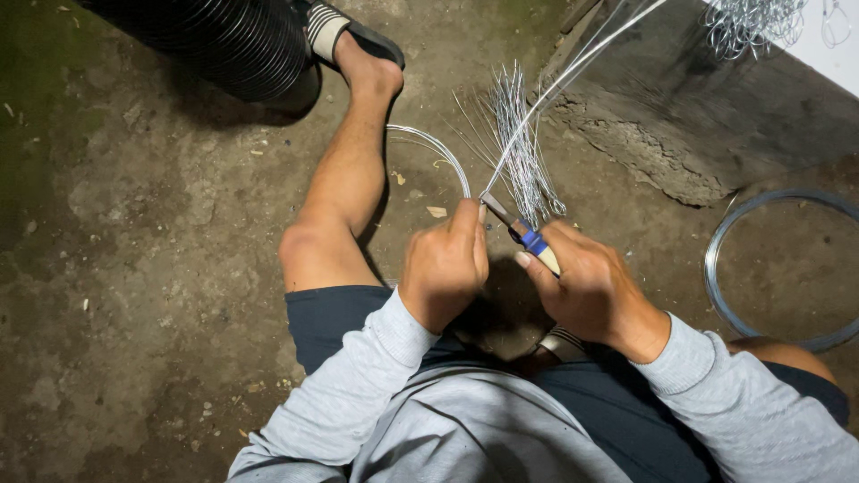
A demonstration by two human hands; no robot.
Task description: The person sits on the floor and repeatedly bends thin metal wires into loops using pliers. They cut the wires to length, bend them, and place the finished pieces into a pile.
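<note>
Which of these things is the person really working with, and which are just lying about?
In use:
- left hand, pinching the long wires
- right hand, holding the pliers at those wires
- bundle of cut wires, just beyond the hands

Lying about:
- wire coil on the floor at right
- black ribbed hose at top left
- heap of bent wire pieces at top right

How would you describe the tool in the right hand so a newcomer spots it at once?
Between the person's knees, the right hand grips a small tool. Its blue-and-cream handle sets it apart from the bare silver wires around it.
</note>
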